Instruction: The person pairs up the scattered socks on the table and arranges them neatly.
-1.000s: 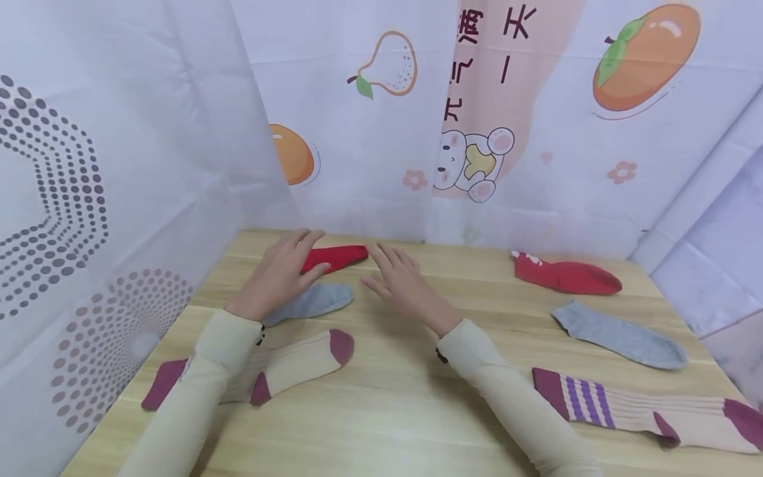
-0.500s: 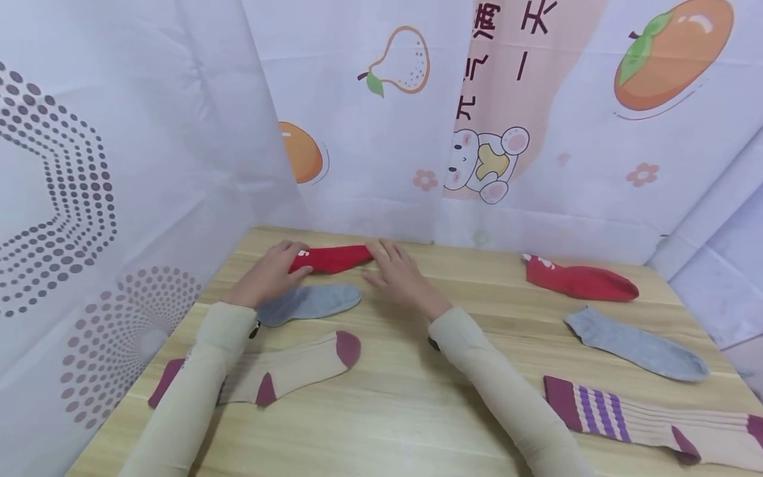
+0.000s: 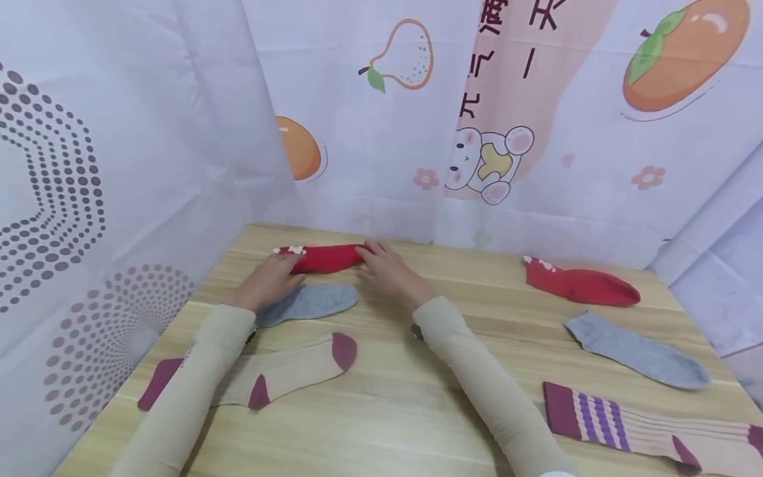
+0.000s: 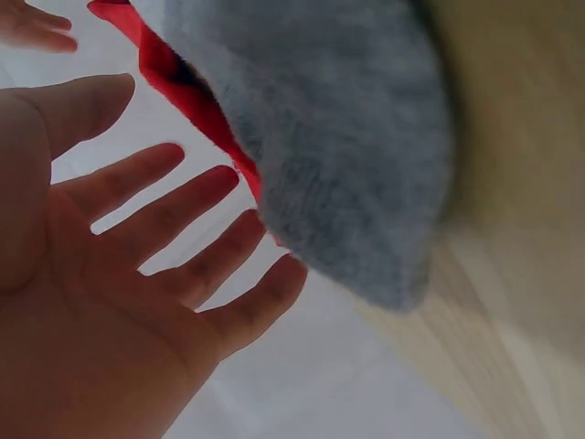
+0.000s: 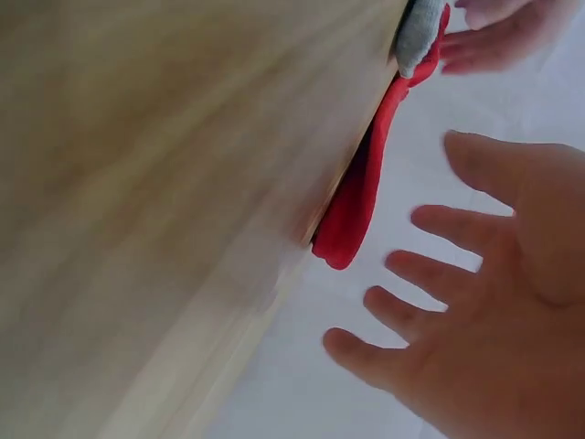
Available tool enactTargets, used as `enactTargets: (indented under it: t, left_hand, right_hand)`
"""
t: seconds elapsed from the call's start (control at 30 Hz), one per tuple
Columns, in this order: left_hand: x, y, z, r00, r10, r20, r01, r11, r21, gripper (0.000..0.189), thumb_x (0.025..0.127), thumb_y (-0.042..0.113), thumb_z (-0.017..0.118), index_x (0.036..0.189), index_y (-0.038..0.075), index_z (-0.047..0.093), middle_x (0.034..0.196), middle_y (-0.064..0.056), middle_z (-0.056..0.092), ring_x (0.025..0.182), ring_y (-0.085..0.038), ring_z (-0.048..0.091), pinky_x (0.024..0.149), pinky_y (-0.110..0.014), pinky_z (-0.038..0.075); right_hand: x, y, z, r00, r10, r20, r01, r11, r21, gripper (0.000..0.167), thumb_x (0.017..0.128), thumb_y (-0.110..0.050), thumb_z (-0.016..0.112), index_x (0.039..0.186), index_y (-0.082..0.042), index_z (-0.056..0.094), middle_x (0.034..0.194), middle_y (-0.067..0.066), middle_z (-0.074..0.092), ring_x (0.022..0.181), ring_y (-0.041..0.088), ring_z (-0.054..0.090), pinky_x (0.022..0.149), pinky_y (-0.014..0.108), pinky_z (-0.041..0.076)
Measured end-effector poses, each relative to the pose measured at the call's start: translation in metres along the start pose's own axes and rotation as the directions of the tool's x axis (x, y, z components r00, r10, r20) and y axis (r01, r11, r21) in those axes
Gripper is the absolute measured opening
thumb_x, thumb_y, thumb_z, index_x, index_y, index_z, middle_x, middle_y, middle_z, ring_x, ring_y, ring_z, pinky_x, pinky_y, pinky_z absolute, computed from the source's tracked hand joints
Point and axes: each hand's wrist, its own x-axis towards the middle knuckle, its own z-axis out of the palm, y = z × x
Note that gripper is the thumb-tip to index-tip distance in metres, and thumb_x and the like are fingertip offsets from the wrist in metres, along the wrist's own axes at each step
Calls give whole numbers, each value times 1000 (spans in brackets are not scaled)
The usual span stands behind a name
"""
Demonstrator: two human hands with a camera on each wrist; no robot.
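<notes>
A red sock (image 3: 328, 258) with a white pattern at its cuff lies at the back left of the table. My left hand (image 3: 271, 281) is at its cuff end, fingers spread in the left wrist view. At the toe end is my right hand (image 3: 390, 270), its fingertips overlapping the toe in the head view. In the right wrist view its fingers (image 5: 430, 274) are extended and apart, with nothing between them. Just in front of the red sock lies a grey sock (image 3: 316, 301), partly hidden by the left hand. A cream sock (image 3: 298, 364) with maroon toe and heel lies nearer, partly under the left forearm.
On the right of the wooden table (image 3: 381, 424) lie another red sock (image 3: 581, 283), another grey sock (image 3: 638, 349) and a cream sock with purple stripes (image 3: 650, 427). Printed white curtains (image 3: 357, 199) close off the back and left side.
Both hands have come down toward the back-left red sock, the left moving away from over it so its white-patterned cuff shows. The head view has shifted slightly. The socks lie as before.
</notes>
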Motion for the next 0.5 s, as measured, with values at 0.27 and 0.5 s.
enactTargets:
  t: [0.27,0.5]
  left_hand:
    - [-4,1,-5,997,65,-39,-64,998,18,10,95,9,63,91,2,69,84,-9,67,84,-29,61,84,-47,51]
    - [-4,1,0,995,68,-71,-65,997,50,11,87,-6,61,80,1,66,72,-8,58,71,-26,54,71,-42,50]
  right_hand:
    - [-2,-3,-7,996,-42,79,42,999,5,29,102,-14,56,128,-3,62,118,11,65,110,24,59,100,36,46]
    - [-5,-8,-6,1000,-6,2,6,999,37,18,96,-9,64,114,-4,67,97,4,67,85,17,58,82,25,51]
